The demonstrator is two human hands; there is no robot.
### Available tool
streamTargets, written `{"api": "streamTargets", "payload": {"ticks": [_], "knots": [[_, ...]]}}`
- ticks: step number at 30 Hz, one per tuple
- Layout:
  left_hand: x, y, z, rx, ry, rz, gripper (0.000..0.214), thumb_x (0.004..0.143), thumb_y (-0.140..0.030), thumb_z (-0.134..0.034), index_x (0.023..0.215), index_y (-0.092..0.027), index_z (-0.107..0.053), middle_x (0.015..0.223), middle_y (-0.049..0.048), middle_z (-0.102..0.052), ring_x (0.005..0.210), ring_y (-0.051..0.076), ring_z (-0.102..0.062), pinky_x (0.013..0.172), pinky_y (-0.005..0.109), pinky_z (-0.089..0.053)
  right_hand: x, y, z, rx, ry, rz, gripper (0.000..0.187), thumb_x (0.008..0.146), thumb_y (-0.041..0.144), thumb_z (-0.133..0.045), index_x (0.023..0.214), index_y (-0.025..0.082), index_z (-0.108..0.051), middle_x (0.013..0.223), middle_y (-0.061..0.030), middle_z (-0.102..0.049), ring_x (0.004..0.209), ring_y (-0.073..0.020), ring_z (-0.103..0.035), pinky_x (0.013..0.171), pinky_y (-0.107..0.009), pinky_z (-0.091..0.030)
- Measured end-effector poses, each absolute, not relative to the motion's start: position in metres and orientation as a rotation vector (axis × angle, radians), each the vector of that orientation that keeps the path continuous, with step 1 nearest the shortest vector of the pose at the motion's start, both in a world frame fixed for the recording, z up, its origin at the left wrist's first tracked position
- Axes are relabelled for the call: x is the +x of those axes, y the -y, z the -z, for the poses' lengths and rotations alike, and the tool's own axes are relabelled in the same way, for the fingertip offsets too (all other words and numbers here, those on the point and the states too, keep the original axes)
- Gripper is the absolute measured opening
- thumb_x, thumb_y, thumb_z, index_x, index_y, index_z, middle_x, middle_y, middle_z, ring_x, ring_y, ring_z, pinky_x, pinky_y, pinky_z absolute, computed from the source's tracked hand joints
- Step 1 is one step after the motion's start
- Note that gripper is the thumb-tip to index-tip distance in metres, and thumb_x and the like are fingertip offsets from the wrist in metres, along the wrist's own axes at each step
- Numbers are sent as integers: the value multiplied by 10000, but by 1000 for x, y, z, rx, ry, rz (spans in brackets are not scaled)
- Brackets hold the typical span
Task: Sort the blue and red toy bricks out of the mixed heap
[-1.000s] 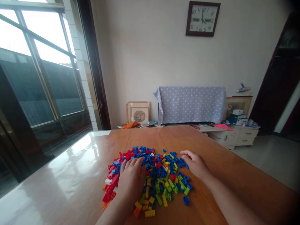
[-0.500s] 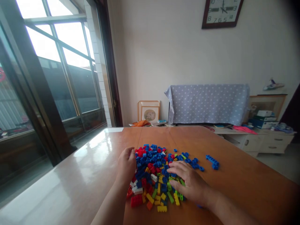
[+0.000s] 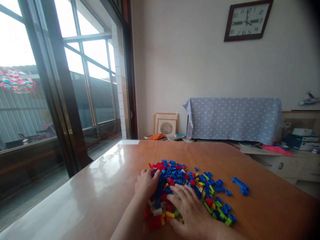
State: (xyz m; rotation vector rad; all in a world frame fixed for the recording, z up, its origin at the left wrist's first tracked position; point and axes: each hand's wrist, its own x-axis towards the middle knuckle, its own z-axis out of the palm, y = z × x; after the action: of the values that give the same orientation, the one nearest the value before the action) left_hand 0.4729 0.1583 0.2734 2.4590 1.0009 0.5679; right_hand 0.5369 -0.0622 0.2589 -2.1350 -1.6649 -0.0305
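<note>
A heap of small plastic building bricks (image 3: 186,181), blue, red, yellow and green, lies on the wooden table (image 3: 107,186). My left hand (image 3: 146,183) rests on the heap's left edge with its fingers curled against the bricks. My right hand (image 3: 191,208) lies palm down on the near part of the heap, fingers spread over the bricks. A short strip of joined blue bricks (image 3: 240,185) lies apart, to the right of the heap.
Large windows run along the left. Behind the table stand a picture frame (image 3: 166,125), something under a dotted grey cloth (image 3: 233,116) and a low white cabinet (image 3: 285,160) with boxes on it. A wall clock (image 3: 247,20) hangs above.
The view has swung left. My right hand moved from the heap's right side onto its near middle, my left hand to the left edge, and a blue strip now lies apart at the right.
</note>
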Motion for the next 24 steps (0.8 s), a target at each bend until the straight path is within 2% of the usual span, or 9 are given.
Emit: {"api": "streamTargets", "payload": {"ticks": [3,11,19,24], "knots": [[474,-152,-273,2467,-991,-567,540,903,-677,-413,988,-231,-705,1171,119,-667,1070,285,-640,904,379,-468,546,58,-253,-2214,1592,103,618,800,436,-675,1396,318,-561,1546,-86,-448,1426,-364,-345,1209,-563,-176],[475,-122,-278,2558,-913,-546,437,888,-623,-455,981,-262,-683,1166,101,-618,1066,327,-611,860,458,-474,581,47,-248,-2365,1456,172,614,787,341,-608,1396,278,-559,1470,-104,-519,1350,-344,-425,1137,-519,-292],[477,-99,-275,2641,-833,-489,317,849,-527,-523,951,-259,-659,1150,91,-607,1092,329,-572,877,464,-447,625,32,-246,-2351,1352,195,452,913,269,-430,1334,232,-589,1367,-95,-584,1263,-266,-516,1104,-424,-364],[477,-91,-272,2706,-772,-539,291,809,-500,-555,962,-274,-655,1135,87,-615,1078,354,-562,877,515,-431,646,16,-243,-2358,1383,169,383,938,295,-439,1251,255,-657,1353,-88,-573,1260,-260,-516,1101,-424,-376]]}}
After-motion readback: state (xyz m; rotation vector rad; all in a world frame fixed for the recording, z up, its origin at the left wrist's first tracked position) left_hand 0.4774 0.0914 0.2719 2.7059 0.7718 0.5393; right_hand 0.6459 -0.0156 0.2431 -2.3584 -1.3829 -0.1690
